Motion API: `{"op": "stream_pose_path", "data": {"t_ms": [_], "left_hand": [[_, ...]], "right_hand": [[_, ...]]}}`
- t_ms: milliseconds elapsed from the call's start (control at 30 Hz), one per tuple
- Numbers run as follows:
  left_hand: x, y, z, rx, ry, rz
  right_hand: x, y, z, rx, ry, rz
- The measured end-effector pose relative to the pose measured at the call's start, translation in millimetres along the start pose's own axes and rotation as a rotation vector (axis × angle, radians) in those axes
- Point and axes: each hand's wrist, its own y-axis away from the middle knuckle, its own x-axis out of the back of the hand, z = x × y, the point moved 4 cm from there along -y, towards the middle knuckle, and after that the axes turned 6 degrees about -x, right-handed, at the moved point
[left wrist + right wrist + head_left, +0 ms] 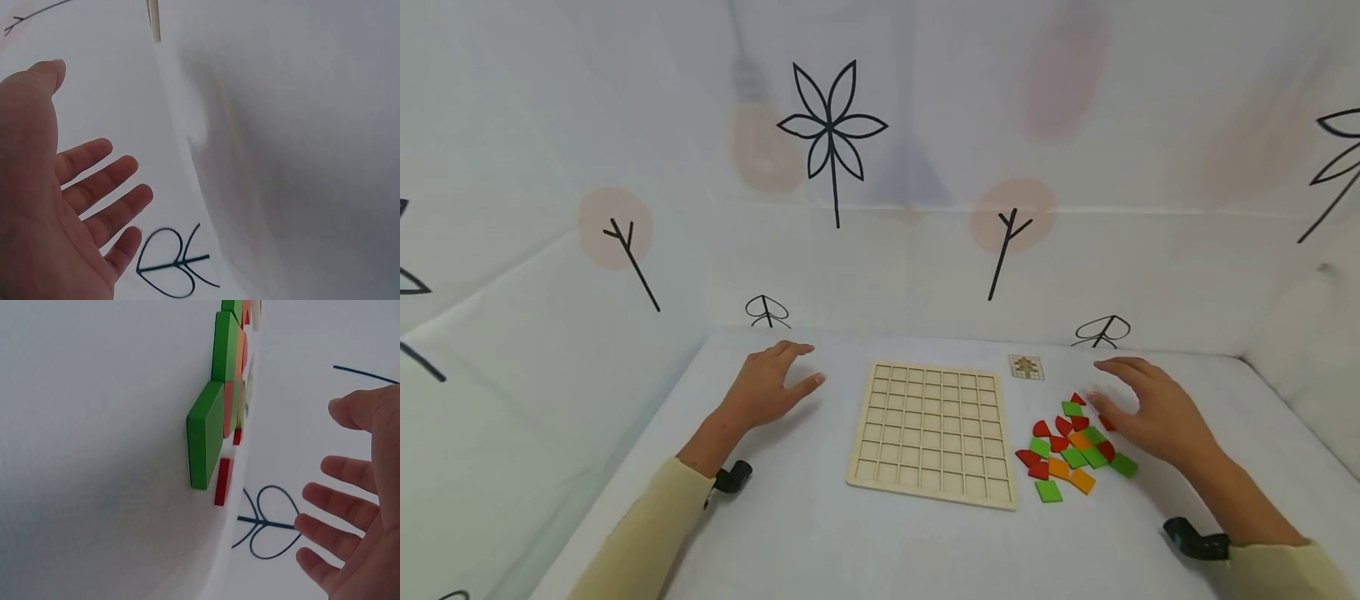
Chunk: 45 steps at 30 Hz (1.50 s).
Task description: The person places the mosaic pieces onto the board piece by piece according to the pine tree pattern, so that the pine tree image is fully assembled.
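My left hand [767, 385] is held over the white table, left of a pale wooden grid board [932, 433], its fingers spread and nothing in them. In the left wrist view the palm and fingers of that left hand [69, 187] show bare. My right hand [1157, 408] hovers at the right, beside a loose heap of flat red, green and orange pieces [1075, 457]. Its thumb overlaps the heap's edge in the head view. The right wrist view has the right hand [356, 506] relaxed and apart from a green block [206, 437] and a red piece [224, 481].
Behind the heap lies a small square card [1026, 367] with a brown tree-like pattern on a grid. White cloth walls [910, 275] printed with plants enclose the table at the back and sides. Dark wrist-worn devices [1197, 540] sit below both wrists.
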Motion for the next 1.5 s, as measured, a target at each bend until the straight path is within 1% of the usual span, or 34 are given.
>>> {"op": "stream_pose_path", "data": {"t_ms": [133, 333, 467, 567, 700, 800, 900, 1000, 1100, 1233, 1400, 1500], "left_hand": [[-8.6, 0.1, 14.8, -0.043, 0.006, -0.058], [-17.7, 1.1, 37.3, -0.147, 0.037, -0.14], [-21.8, 6.7, 50.5, -0.208, 0.077, -0.215], [-25.1, 11.9, 58.5, -0.256, 0.086, -0.269], [-28.6, 17.9, 66.9, -0.328, 0.069, -0.334], [-29.6, 21.2, 71.6, -0.369, 0.083, -0.391], [-30.0, 23.5, 73.5, -0.393, 0.102, -0.454], [-31.6, 24.7, 71.9, -0.413, 0.099, -0.503], [-33.7, 24.3, 69.3, -0.429, 0.083, -0.52], [-36.1, 21.9, 68.3, -0.434, 0.075, -0.509], [-37.8, 20.7, 69.5, -0.408, 0.088, -0.503], [-37.7, 21.1, 72.3, -0.401, 0.096, -0.493]], "right_hand": [[0.9, 2.4, -6.1, 0.018, 0.0, 0.004], [4.2, 3.9, -13.4, 0.031, -0.007, 0.013], [4.4, 4.4, -18.3, 0.046, -0.019, 0.01], [3.7, 4.6, -19.6, 0.054, -0.024, 0.015], [0.4, 3.8, -19.5, 0.059, -0.021, 0.009], [-2.6, 3.4, -18.8, 0.055, -0.022, -0.009], [-3.8, 3.5, -17.8, 0.055, -0.025, -0.018], [-3.7, 3.1, -16.4, 0.057, -0.024, -0.018], [-4.1, 2.5, -15.5, 0.062, -0.019, -0.02], [-5.0, 1.3, -15.4, 0.076, -0.018, -0.037], [-9.8, -0.6, -17.5, 0.062, -0.021, -0.098], [-14.0, -2.1, -19.3, 0.06, -0.015, -0.118]]}}
